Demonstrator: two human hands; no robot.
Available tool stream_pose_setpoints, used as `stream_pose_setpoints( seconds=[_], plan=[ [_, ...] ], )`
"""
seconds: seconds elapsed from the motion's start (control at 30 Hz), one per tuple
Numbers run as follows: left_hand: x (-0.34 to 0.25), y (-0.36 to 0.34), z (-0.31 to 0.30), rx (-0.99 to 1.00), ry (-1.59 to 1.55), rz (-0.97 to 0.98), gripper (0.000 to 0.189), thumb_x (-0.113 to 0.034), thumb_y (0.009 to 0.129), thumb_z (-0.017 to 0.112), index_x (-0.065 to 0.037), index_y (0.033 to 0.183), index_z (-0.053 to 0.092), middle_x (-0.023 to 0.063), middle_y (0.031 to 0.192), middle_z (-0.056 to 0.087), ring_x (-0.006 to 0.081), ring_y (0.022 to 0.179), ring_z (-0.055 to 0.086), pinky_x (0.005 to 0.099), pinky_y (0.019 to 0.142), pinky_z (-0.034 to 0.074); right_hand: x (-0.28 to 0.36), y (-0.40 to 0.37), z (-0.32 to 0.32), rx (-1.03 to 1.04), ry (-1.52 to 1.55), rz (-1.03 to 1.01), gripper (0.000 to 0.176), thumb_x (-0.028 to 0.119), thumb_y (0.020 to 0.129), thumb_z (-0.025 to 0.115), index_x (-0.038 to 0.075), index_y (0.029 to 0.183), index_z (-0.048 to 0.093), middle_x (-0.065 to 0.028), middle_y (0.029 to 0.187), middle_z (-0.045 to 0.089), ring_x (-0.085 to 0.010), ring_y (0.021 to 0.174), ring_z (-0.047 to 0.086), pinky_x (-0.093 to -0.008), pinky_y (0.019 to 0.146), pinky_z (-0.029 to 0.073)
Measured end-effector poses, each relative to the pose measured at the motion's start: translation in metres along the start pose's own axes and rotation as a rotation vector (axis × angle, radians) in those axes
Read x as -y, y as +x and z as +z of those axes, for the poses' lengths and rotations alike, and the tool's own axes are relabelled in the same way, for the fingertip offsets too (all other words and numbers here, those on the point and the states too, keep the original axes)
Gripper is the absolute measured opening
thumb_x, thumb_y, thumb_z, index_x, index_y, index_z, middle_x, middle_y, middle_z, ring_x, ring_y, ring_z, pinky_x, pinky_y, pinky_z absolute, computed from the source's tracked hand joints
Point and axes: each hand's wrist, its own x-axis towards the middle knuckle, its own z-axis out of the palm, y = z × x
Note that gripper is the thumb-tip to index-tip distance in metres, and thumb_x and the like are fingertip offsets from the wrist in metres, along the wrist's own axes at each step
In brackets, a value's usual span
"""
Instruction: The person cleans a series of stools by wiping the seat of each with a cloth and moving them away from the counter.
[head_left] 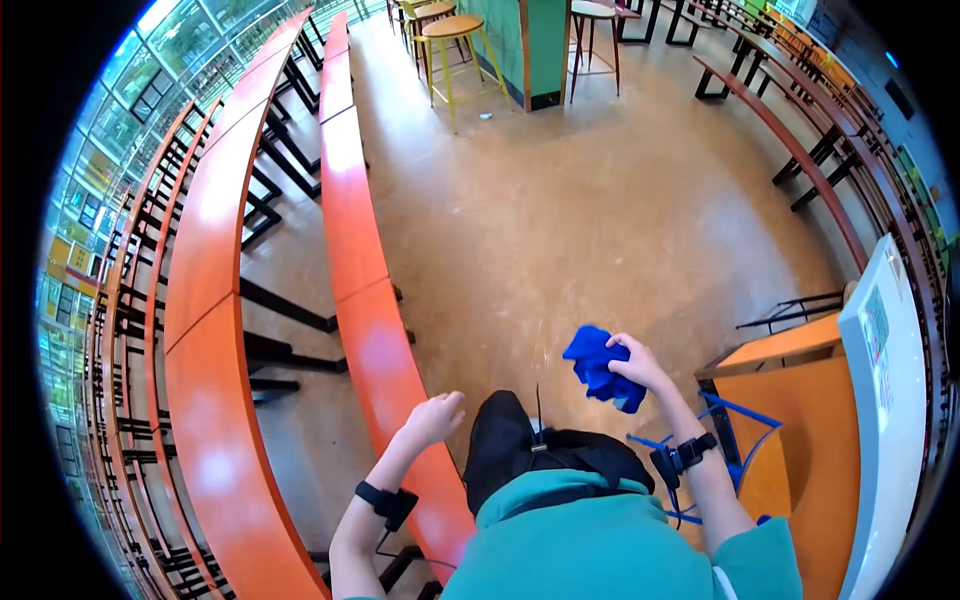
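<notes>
plainly, the right hand (643, 366) clasps a bunched blue cloth (594, 362); the left hand (434, 418) is loosely curled, empty.

No lettering is legible; the greenish panel (876, 328) on the white board (895, 460) is blurred.

That cloth (597, 368) is a strong, even blue, soft-looking and bunched into a loose, crumpled wad with deep folds, not spread flat. It's up in the air over the brown floor (560, 220), at about one o'clock from the wearer, taking twelve as straight ahead. The right hand (637, 366) pinches it from its three o'clock side. One lobe pokes out toward ten o'clock; another bulges toward five, below the fingers.
</notes>
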Motion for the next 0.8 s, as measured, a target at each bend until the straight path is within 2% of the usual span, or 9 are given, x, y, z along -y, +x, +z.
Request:
stream_pose_setpoints(
  seconds=[0.2, 0.27, 0.33, 0.43, 0.53, 0.57, 0.63, 0.7, 0.8],
  plan=[
    [0.073, 0.103, -0.057, 0.197, 0.067, -0.088, 0.037, -0.031, 0.085, 0.052, -0.004, 0.11, 0.05, 0.018, 0.099, 0.061, 0.0355, 0.095, 0.058, 0.0445, 0.078, 0.048, 0.008, 0.108, -0.029, -0.02, 0.14, 0.078, 0.039, 0.011, 0.062, 0.065, 0.007, 0.1, 0.054, -0.0104, 0.091, 0.061, -0.0192, 0.085, 0.058, -0.0317, 0.076, 0.048],
    [0.11, 0.139, -0.086, 0.241, 0.087, -0.1, 0.038, -0.033, 0.085, 0.052, -0.003, 0.108, 0.05, 0.0183, 0.098, 0.061, 0.0359, 0.095, 0.058, 0.0446, 0.079, 0.048, 0.004, 0.151, -0.039, -0.075, 0.184, 0.151, 0.038, 0.01, 0.062, 0.065, 0.007, 0.098, 0.054, -0.0104, 0.092, 0.061, -0.0192, 0.086, 0.058, -0.0317, 0.076, 0.048],
    [0.156, 0.187, -0.119, 0.266, 0.118, -0.102, 0.039, -0.033, 0.084, 0.053, -0.002, 0.107, 0.05, 0.0192, 0.098, 0.061, 0.0364, 0.095, 0.058, 0.0446, 0.079, 0.048, -0.026, 0.202, -0.045, -0.216, 0.096, 0.056, 0.039, 0.013, 0.061, 0.067, 0.008, 0.097, 0.053, -0.0116, 0.094, 0.061, -0.022, 0.089, 0.058, -0.033, 0.077, 0.048],
    [0.182, 0.246, -0.187, 0.171, 0.191, -0.229, 0.036, -0.033, 0.083, 0.053, -0.001, 0.101, 0.051, 0.0203, 0.095, 0.061, 0.0358, 0.092, 0.059, 0.0445, 0.079, 0.048, -0.003, 0.233, -0.073, -0.241, -0.118, 0.188, 0.04, 0.017, 0.06, 0.068, 0.01, 0.097, 0.053, -0.0161, 0.092, 0.062, -0.0279, 0.088, 0.06, -0.0365, 0.077, 0.048],
    [0.184, 0.311, -0.233, -0.016, 0.23, -0.187, 0.032, -0.031, 0.083, 0.052, -0.001, 0.096, 0.051, 0.0202, 0.093, 0.061, 0.0352, 0.09, 0.06, 0.0447, 0.077, 0.048, 0.003, 0.25, -0.081, -0.252, -0.364, 0.251, 0.041, 0.019, 0.06, 0.069, 0.01, 0.097, 0.053, -0.02, 0.091, 0.063, -0.0352, 0.088, 0.061, -0.0404, 0.077, 0.049],
    [0.19, 0.334, -0.23, -0.126, 0.216, -0.126, 0.029, -0.029, 0.084, 0.051, -0.002, 0.091, 0.051, 0.0199, 0.089, 0.061, 0.0348, 0.088, 0.06, 0.0455, 0.075, 0.048, -0.002, 0.253, -0.078, -0.223, -0.424, 0.329, 0.041, 0.019, 0.061, 0.069, 0.011, 0.097, 0.053, -0.0204, 0.094, 0.062, -0.0348, 0.092, 0.06, -0.04, 0.078, 0.049],
    [0.178, 0.368, -0.235, -0.08, 0.149, -0.011, 0.027, -0.027, 0.084, 0.05, -0.002, 0.095, 0.052, 0.0203, 0.091, 0.062, 0.0349, 0.089, 0.06, 0.0455, 0.076, 0.048, -0.015, 0.248, -0.068, -0.147, -0.396, 0.462, 0.041, 0.02, 0.06, 0.07, 0.011, 0.096, 0.053, -0.0195, 0.093, 0.063, -0.0346, 0.09, 0.061, -0.0398, 0.077, 0.049],
    [0.164, 0.39, -0.232, 0.057, 0.022, 0.067, 0.034, -0.026, 0.085, 0.052, -0.001, 0.109, 0.052, 0.0227, 0.1, 0.06, 0.0365, 0.094, 0.058, 0.0425, 0.079, 0.047, -0.048, 0.247, -0.057, -0.079, -0.347, 0.52, 0.042, 0.024, 0.059, 0.072, 0.011, 0.095, 0.055, -0.0175, 0.094, 0.064, -0.0314, 0.09, 0.061, -0.0386, 0.078, 0.05],
    [0.169, 0.412, -0.236, 0.21, -0.341, 0.138, 0.039, -0.03, 0.087, 0.052, -0.003, 0.115, 0.051, 0.0217, 0.1, 0.062, 0.0365, 0.093, 0.059, 0.0405, 0.082, 0.047, -0.073, 0.26, -0.043, 0.181, -0.413, 0.838, 0.047, 0.035, 0.057, 0.075, 0.018, 0.099, 0.062, -0.0116, 0.103, 0.063, -0.0279, 0.099, 0.059, -0.0373, 0.084, 0.048]
  ],
)
